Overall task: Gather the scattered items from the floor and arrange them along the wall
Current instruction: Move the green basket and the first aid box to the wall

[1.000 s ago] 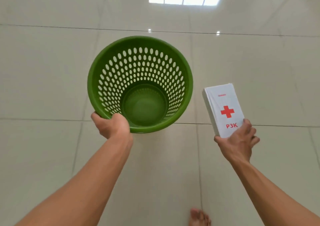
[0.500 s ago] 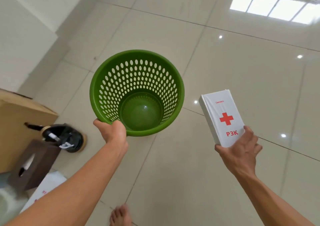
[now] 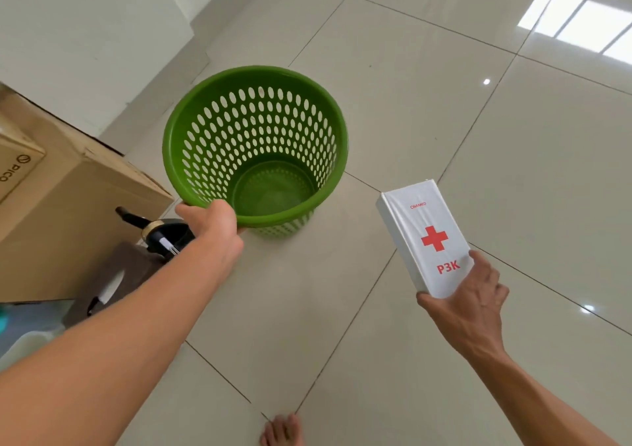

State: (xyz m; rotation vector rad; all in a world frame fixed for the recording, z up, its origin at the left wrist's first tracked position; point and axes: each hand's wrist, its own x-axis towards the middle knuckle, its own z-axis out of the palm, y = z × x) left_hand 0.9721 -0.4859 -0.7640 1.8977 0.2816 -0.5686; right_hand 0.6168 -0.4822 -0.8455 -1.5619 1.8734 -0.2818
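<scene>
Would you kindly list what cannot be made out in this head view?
- Cardboard box: cut off by the left edge; its print is partly readable.
- Black item and brown box: partly hidden by the left forearm.
- Left hand fingers: hidden behind the green basket rim.
- Foot: cut off by the bottom edge.

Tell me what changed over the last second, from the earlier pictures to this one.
The view swung left: the wall, the cardboard box and the dark items beside it came into sight, and the person stepped toward them. Nothing was picked up or let go. The left hand keeps gripping the rim of the green basket, which is empty as before; the right hand keeps holding the white P3K box.
</scene>
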